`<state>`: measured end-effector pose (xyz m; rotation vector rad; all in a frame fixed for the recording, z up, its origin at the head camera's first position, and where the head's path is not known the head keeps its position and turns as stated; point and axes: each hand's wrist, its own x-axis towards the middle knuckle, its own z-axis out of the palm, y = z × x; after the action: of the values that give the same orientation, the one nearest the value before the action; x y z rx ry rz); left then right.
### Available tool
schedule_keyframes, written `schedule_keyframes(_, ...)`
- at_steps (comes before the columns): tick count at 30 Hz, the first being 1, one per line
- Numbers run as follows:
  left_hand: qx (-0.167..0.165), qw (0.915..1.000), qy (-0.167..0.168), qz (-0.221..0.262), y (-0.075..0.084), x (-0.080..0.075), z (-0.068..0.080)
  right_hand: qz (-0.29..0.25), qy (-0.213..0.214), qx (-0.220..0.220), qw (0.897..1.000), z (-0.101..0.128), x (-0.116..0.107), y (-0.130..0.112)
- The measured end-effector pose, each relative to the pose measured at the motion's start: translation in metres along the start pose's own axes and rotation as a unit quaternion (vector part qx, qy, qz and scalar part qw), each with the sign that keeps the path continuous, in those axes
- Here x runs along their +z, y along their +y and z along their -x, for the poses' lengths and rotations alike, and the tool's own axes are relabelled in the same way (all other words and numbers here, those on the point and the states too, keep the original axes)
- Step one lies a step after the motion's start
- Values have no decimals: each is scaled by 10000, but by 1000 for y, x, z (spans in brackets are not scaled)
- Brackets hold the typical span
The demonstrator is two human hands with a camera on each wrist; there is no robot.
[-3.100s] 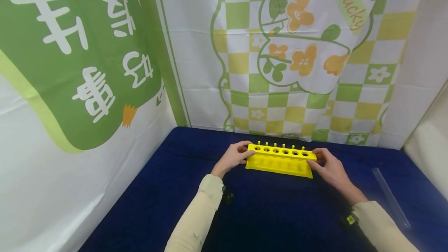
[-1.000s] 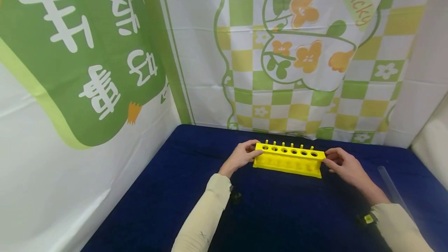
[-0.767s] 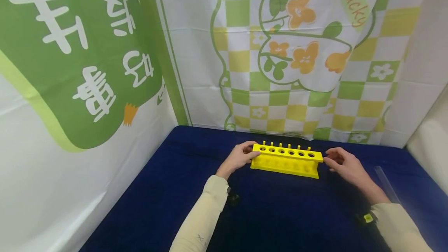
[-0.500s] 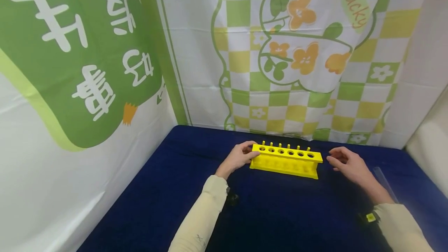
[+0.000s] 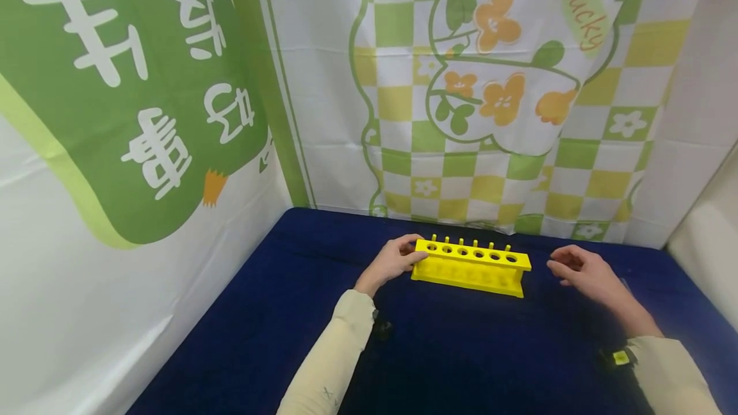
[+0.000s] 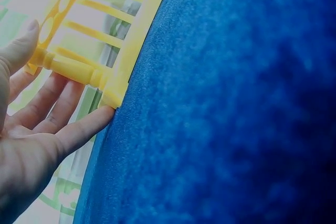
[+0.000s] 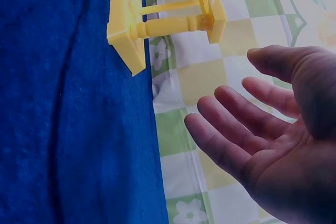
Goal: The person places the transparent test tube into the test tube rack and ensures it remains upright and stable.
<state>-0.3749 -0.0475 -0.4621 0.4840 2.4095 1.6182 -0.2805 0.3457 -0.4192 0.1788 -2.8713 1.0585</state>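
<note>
A yellow test tube rack (image 5: 467,279) stands upright on the dark blue cloth, with a row of round holes along its top plate and a row of pegs behind. My left hand (image 5: 391,262) holds its left end, thumb at the front of the top plate. The left wrist view has the other fingers spread behind the end post (image 6: 76,71), little finger reaching the base. Off the rack's right end, my right hand (image 5: 589,275) hovers with relaxed fingers, apart from the rack. In the right wrist view nothing lies between its fingers (image 7: 231,124).
Blue cloth (image 5: 461,344) covers the table. A sliver of a clear strip (image 5: 625,284) shows past my right hand, the rest hidden by that arm. A patterned curtain (image 5: 398,107) hangs close behind the rack, and a printed white sheet (image 5: 57,287) runs along the left.
My right hand has let go of the rack's right end and drawn away to the right, covering most of the clear strip. My left hand keeps its hold, and the rack stays about where it was.
</note>
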Motion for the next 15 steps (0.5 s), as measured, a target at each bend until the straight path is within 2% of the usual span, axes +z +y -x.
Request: schedule_keyframes(15, 11, 9999, -34, 119, -1, 0, -2, 180, -161, 24, 9997, 3, -14, 9)
